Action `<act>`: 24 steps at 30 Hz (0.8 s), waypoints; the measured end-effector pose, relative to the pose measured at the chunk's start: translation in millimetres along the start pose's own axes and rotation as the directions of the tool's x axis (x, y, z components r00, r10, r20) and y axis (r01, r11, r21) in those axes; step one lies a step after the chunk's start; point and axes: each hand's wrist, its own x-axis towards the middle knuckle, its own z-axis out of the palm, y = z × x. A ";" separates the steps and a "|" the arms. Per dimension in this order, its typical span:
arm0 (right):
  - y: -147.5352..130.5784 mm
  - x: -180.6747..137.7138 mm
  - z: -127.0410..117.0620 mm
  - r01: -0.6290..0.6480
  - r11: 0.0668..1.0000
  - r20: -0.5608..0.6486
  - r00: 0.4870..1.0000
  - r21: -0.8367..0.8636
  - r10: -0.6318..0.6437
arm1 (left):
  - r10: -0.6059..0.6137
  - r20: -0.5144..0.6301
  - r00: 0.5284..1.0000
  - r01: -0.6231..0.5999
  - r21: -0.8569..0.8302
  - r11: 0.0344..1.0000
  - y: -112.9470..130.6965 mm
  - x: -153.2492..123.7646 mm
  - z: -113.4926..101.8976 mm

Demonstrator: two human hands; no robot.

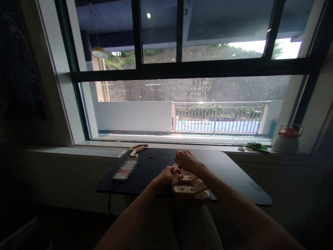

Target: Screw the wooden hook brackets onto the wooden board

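A pale wooden piece [186,189] with curved ends and dark round holes lies at the near edge of the dark table, above my lap. Part of it is behind my right forearm. Beneath it shows a brownish, bumpy wooden part [204,197]. My left hand [168,174] is closed at its far left end, thumb and fingers pinched on the wood. Just beyond, my right hand [186,160] is curled into a fist above the far end; whatever it grips is hidden by the fingers.
On the dark table [234,180] a similar curved wooden piece [137,150] lies at the back left, beside some tiny dark screw-like bits [151,157]. A blurred-out object [125,170] sits at left. The windowsill holds a green cloth-like item [256,147] and a jug [286,140].
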 end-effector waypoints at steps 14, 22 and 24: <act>10.4 4.4 -21.4 0.115 0.993 -0.015 0.993 -0.022 -0.115 | -0.021 -0.048 0.999 0.016 -0.094 0.995 -7.1 2.7 1.1; 2.4 6.2 -14.3 -0.065 0.997 -0.016 0.998 -0.044 0.064 | -0.037 -0.069 0.997 0.033 -0.064 0.997 -6.3 2.9 4.3; 2.7 7.0 -16.9 -0.066 0.997 -0.009 0.998 -0.034 0.066 | -0.042 -0.074 0.996 0.039 -0.041 0.998 -4.4 2.6 5.3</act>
